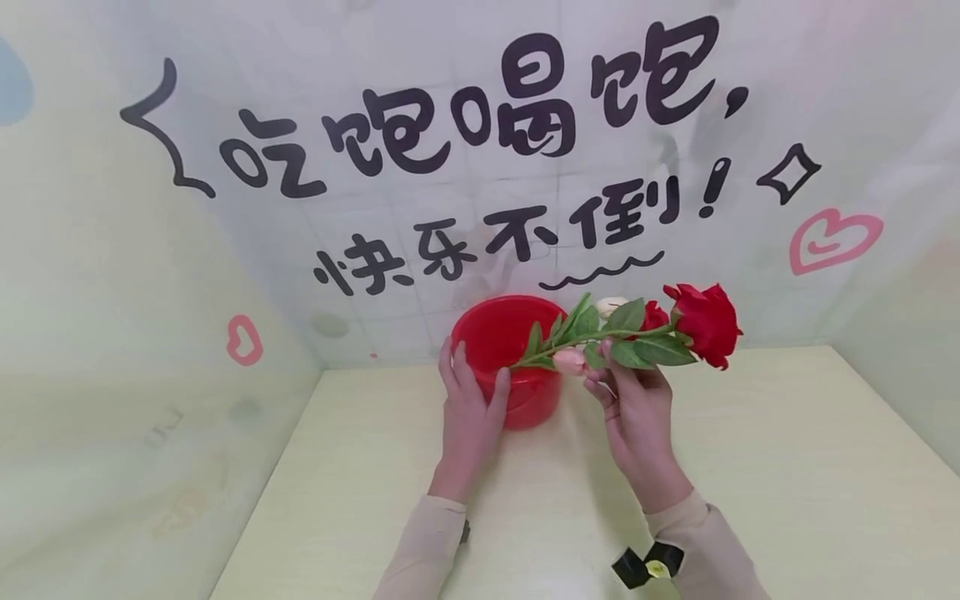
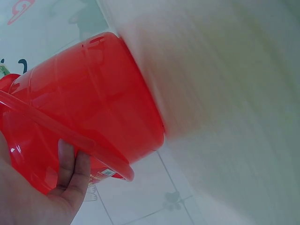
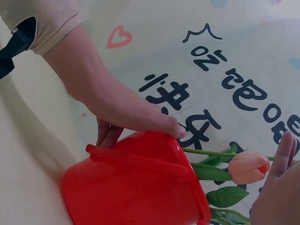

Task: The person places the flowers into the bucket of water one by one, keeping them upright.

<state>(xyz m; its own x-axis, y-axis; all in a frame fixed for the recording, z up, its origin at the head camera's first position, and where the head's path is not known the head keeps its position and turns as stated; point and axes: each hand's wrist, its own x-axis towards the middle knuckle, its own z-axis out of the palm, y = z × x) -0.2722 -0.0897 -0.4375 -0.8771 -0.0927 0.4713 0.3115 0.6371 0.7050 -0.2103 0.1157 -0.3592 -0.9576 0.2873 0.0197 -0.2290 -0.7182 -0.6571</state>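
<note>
A red plastic bucket (image 1: 531,410) stands on the table against the back wall, its mouth tilted toward the camera in the head view. My left hand (image 1: 468,408) grips its left side, thumb near the front rim and fingers around the side. In the left wrist view, fingertips lie by the bucket's red handle (image 2: 51,124). My right hand (image 1: 643,417) pinches the stem of a large red rose (image 1: 707,323), whose stem end overlaps the bucket's mouth. A pink tulip (image 3: 247,168), a white flower (image 1: 611,307) and a smaller red flower (image 1: 654,317) lean out to the right.
The pale wooden table (image 1: 360,467) meets a sheet-covered back wall (image 1: 420,50) with black lettering and pink hearts. Similar sheeting (image 1: 127,400) hangs along the left side. A black strap device (image 1: 648,567) sits at the right wrist.
</note>
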